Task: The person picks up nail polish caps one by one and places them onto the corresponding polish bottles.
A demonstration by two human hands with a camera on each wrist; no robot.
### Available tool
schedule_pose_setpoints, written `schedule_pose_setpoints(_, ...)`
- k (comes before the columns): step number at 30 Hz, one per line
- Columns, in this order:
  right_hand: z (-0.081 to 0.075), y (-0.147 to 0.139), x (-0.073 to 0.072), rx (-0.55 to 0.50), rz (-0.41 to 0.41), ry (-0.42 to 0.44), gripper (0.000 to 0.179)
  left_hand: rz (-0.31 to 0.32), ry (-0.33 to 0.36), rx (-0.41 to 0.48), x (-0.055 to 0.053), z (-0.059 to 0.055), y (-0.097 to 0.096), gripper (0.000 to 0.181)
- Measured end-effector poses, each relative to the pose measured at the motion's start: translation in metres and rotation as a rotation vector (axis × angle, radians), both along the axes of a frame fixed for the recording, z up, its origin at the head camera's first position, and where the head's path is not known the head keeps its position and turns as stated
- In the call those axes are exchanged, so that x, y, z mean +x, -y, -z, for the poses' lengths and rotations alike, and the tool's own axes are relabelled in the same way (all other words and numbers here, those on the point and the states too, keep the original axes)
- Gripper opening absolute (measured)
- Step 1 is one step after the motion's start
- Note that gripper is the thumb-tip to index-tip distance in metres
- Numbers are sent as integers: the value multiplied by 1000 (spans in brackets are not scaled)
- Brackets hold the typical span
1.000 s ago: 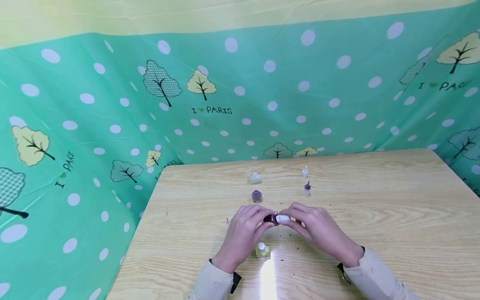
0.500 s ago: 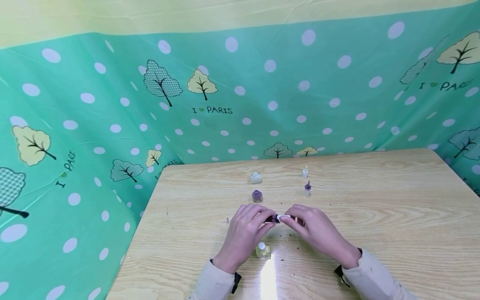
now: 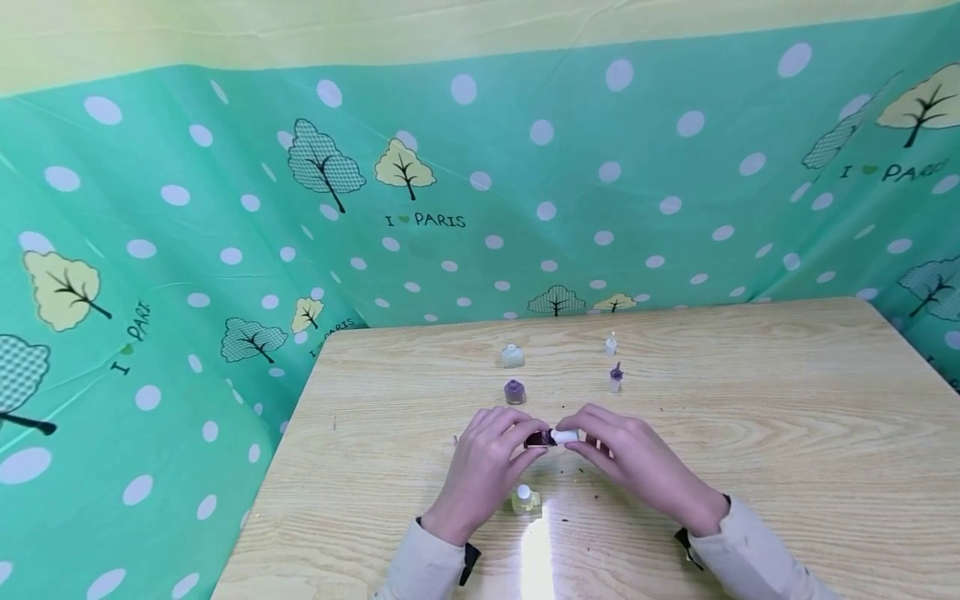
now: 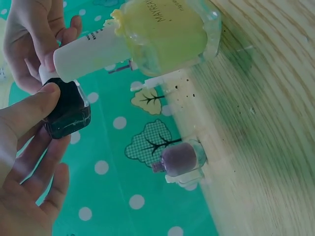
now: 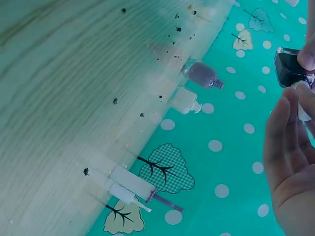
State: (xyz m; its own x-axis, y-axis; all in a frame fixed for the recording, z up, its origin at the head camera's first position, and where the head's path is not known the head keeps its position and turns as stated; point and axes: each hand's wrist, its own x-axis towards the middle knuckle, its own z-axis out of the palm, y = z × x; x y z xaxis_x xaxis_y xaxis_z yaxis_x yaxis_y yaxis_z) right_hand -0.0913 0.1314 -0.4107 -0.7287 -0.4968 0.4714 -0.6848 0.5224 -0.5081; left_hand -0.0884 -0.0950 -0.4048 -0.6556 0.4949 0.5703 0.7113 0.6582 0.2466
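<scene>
I see the left hand (image 3: 483, 467), angled from seven o'clock, pinching a dark-red glass bottle (image 3: 538, 439); the right hand (image 3: 637, 454), from four, its white cylindrical cap (image 3: 566, 436).

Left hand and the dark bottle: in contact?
Touching. The left wrist view shows the left hand pressing its thumb against the dark bottle, no gap between.

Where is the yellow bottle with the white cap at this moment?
In the head view, the yellow bottle stands on the table just right of the left hand, on the person's side of the dark bottle.
</scene>
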Motion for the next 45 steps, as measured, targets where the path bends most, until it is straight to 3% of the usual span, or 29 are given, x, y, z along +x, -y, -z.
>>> schedule_pose_setpoints(5,2,1,-1,44,28,-41,18,0,28,11,0,1,-1,23)
schedule_pose_setpoints(11,2,4,1,77,89,28,12,-4,10,-4,0,4,-2,25)
schedule_pose_setpoints(15,0,4,2,60,106,166,12,-7,-28,-26,-1,6,-3,25)
schedule_pose_setpoints(21,-3,0,-1,-4,34,426,20,7,-82,-46,-2,8,-4,23)
schedule_pose_setpoints(25,-5,-2,-4,-40,-27,547,26,12,-111,-52,-2,9,-4,24)
schedule_pose_setpoints(29,-7,-2,-5,-72,-63,623,31,2,-87,-56,-1,9,-3,23)
schedule_pose_setpoints(38,-4,-2,-5,-92,-38,621,32,1,-37,-20,-3,8,-3,28)
schedule_pose_setpoints(45,-3,0,-6,-97,-19,585,28,-37,1,-51,-3,6,-3,28)
